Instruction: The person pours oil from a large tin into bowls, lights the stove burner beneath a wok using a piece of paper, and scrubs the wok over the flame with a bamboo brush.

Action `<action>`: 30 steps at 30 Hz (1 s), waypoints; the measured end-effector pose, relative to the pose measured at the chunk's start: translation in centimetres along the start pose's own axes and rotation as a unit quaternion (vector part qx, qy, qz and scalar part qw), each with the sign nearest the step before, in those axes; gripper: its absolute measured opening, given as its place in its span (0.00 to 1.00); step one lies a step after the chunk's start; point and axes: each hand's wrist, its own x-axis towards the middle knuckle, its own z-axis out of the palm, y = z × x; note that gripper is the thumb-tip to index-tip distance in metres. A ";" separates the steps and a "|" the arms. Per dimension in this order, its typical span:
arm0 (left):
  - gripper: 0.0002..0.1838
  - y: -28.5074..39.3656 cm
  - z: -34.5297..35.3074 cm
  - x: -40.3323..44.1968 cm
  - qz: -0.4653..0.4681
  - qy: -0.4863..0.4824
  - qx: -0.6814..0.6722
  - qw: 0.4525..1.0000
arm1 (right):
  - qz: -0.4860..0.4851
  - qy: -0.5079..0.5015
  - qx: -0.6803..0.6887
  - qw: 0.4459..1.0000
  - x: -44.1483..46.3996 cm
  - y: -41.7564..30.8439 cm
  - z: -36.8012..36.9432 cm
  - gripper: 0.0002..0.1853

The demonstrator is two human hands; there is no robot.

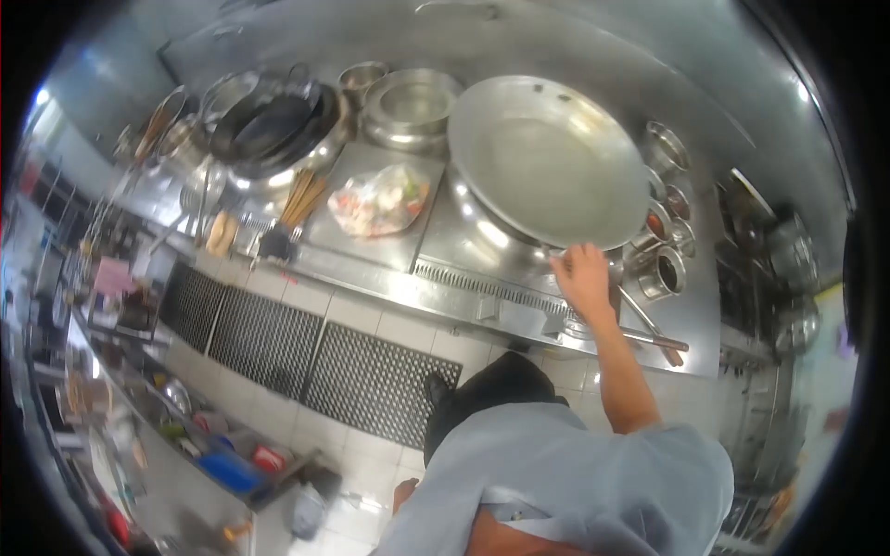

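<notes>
The large wok [616, 153] sat in a raised burner ring [489, 230], likely to support its curved base, the right hand [584, 275] pinching its near rim; the left hand's [403, 494] state could not be determined.

Passable along a strip of steel counter [445, 243] between the plastic bag [380, 201] and the wide wok [547, 171], but hemmed in beside the right hand [586, 278] by metal condiment pots [662, 274] and crossed utensil handles [658, 339].

Filled plastic bag [380, 201] near a brown brush [302, 197], dark pans [269, 130], perforated mats [264, 335] on tiled floor [373, 463].
</notes>
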 end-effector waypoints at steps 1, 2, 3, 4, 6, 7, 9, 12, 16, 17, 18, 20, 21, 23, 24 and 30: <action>0.21 0.5 -1.1 0.5 0.005 0.028 -0.034 0.999 | -0.004 -0.015 -0.018 1.000 0.4 -0.1 0.4 0.18; 0.21 0.9 -2.7 1.4 0.013 0.055 -0.072 0.996 | -0.008 -0.033 -0.034 0.999 0.3 0.2 1.0 0.18; 0.21 1.2 -4.2 2.5 0.026 0.081 -0.111 0.990 | -0.089 0.014 -0.041 0.995 0.3 1.4 2.3 0.19; 0.21 1.2 -5.5 4.1 -0.021 0.096 -0.199 0.975 | -0.062 -0.026 -0.039 0.997 0.7 1.4 1.2 0.19; 0.21 -0.2 -7.9 6.5 -0.153 0.126 -0.418 0.886 | -0.020 -0.131 -0.016 0.991 1.2 0.2 -0.2 0.19; 0.21 -0.5 -9.2 6.1 -0.140 0.150 -0.421 0.884 | -0.001 -0.149 -0.013 0.989 1.3 -0.2 -0.5 0.20; 0.21 2.1 -11.8 5.8 -0.121 0.188 -0.444 0.868 | -0.009 -0.155 -0.054 0.986 1.8 0.4 -0.3 0.20; 0.22 0.6 -11.6 3.4 -0.135 0.205 -0.468 0.849 | -0.015 -0.077 -0.035 0.996 1.1 -1.3 -0.4 0.18; 0.20 -2.2 -8.5 2.3 -0.254 0.155 -0.419 0.858 | -0.067 0.093 0.040 0.993 0.3 -7.4 -0.5 0.15; 0.20 -1.6 -8.6 2.2 -0.262 0.114 -0.364 0.886 | -0.045 0.005 0.147 0.988 -0.4 -9.5 0.7 0.14; 0.20 0.1 -9.7 1.8 -0.271 0.074 -0.309 0.909 | -0.023 -0.087 0.251 0.964 -1.0 -11.3 1.9 0.13; 0.19 -1.0 -11.0 1.8 -0.210 0.030 -0.207 0.955 | -0.063 -0.360 0.251 0.896 -2.2 -13.8 5.3 0.13; 0.19 -5.0 -11.0 4.0 -0.140 0.029 -0.158 0.977 | -0.147 -0.432 0.187 0.870 -3.5 -13.8 8.7 0.13; 0.18 -5.3 -13.9 5.2 -0.163 0.094 -0.232 0.954 | -0.212 -0.500 0.167 0.823 -4.4 -16.0 12.4 0.13; 0.18 -3.2 -17.2 5.8 -0.245 0.152 -0.355 0.890 | -0.191 -0.508 0.216 0.812 -3.9 -18.5 13.2 0.13; 0.19 -3.2 -29.7 5.0 -0.205 0.315 -0.443 0.814 | -0.306 -0.462 0.266 0.789 3.4 -31.2 20.7 0.12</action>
